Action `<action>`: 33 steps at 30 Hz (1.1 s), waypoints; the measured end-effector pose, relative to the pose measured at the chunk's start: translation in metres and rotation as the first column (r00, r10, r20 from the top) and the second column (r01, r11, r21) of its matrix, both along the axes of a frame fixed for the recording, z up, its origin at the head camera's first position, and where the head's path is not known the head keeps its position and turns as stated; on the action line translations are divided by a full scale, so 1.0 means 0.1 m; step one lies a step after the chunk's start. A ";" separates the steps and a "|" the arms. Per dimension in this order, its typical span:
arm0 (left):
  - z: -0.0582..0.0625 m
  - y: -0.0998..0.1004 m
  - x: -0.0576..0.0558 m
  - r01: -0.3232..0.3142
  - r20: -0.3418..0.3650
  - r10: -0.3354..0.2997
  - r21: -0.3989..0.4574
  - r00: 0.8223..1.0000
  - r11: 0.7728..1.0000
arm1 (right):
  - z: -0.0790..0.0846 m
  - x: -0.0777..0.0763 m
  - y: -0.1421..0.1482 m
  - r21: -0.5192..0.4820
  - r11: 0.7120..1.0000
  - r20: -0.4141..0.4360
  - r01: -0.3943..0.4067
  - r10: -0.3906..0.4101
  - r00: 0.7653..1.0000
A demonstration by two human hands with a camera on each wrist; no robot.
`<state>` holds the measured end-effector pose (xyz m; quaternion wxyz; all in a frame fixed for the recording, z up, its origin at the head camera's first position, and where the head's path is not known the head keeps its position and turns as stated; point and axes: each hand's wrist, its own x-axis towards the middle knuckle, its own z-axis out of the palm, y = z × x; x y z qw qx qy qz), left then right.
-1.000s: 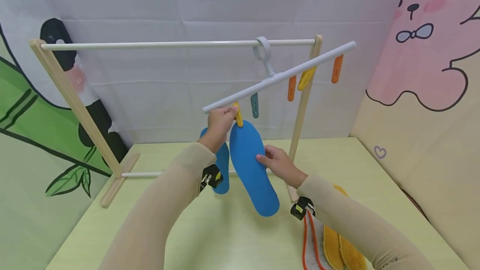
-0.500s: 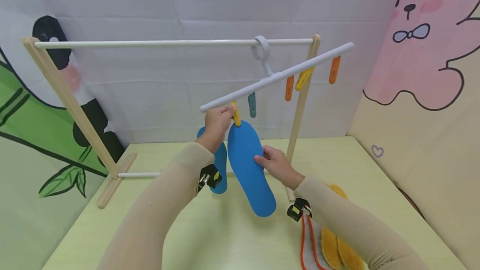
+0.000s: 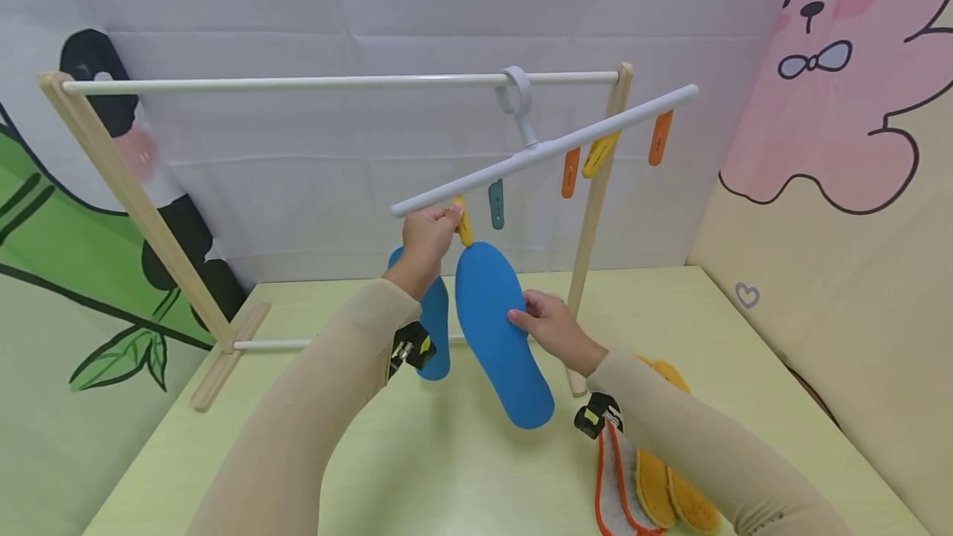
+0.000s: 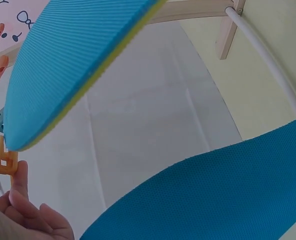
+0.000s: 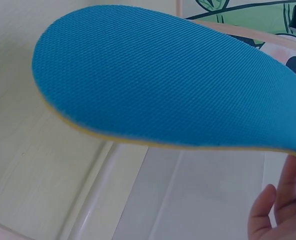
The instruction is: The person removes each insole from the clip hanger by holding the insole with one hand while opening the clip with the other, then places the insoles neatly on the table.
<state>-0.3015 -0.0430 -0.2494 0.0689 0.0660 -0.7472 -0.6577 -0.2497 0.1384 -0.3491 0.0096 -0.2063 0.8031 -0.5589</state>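
Note:
My left hand [image 3: 428, 240] pinches a yellow clip [image 3: 464, 223] near the low left end of a white hanger bar [image 3: 532, 155]. My right hand [image 3: 554, 329] holds a blue insole [image 3: 500, 337] by its edge, thumb on the near face. The insole's upper end is right at the clip's lower tip; in the left wrist view its end [image 4: 33, 115] meets the clip [image 4: 4, 162], but whether the jaws grip it I cannot tell. Behind my left wrist a second blue insole [image 3: 435, 329] hangs, its top partly hidden. Ribbed blue with a yellow edge, the held insole [image 5: 163, 85] fills the right wrist view.
The tilted hanger hooks over a white rail [image 3: 298, 83] on a wooden stand [image 3: 149, 205]. A teal clip [image 3: 496, 203], orange clips [image 3: 571, 172] and another yellow clip [image 3: 600, 154] hang farther right. Grey insoles with orange edging [image 3: 614, 486] and yellow insoles [image 3: 673, 490] lie under my right forearm.
The held insole's top has slipped slightly down relative to the yellow clip, which overlapped it more before. Both hands keep their holds. The view has shifted a little.

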 end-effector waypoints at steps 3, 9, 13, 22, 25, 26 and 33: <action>0.01 -0.01 -0.01 0.006 0.014 -0.006 -0.004 1.000 1.000 | 0.00 0.00 0.02 0.007 1.000 0.007 0.005 -0.005 1.000; 0.02 -0.02 -0.04 0.004 0.026 -0.004 -0.008 1.000 1.000 | 0.01 0.00 0.04 0.017 1.000 0.014 0.020 -0.021 1.000; 0.02 -0.03 -0.04 0.003 0.028 -0.003 -0.005 1.000 1.000 | 0.01 -0.01 0.04 0.019 0.999 0.039 0.037 -0.038 0.999; 0.00 -0.04 -0.03 0.026 0.033 -0.026 0.000 0.999 1.000 | -0.01 -0.03 0.04 0.027 0.999 0.055 0.043 -0.044 0.998; 0.00 -0.05 -0.02 0.035 0.037 -0.035 -0.005 0.999 0.999 | -0.01 -0.03 0.05 0.028 0.999 0.046 0.034 -0.035 0.998; 0.01 -0.05 -0.02 0.036 0.038 -0.036 -0.003 0.999 0.999 | -0.01 -0.03 0.05 0.029 0.999 0.043 0.032 -0.033 0.999; 0.02 -0.06 -0.01 0.044 0.048 -0.043 -0.010 0.998 0.999 | 0.01 -0.03 0.08 0.029 0.999 0.036 0.019 -0.020 0.999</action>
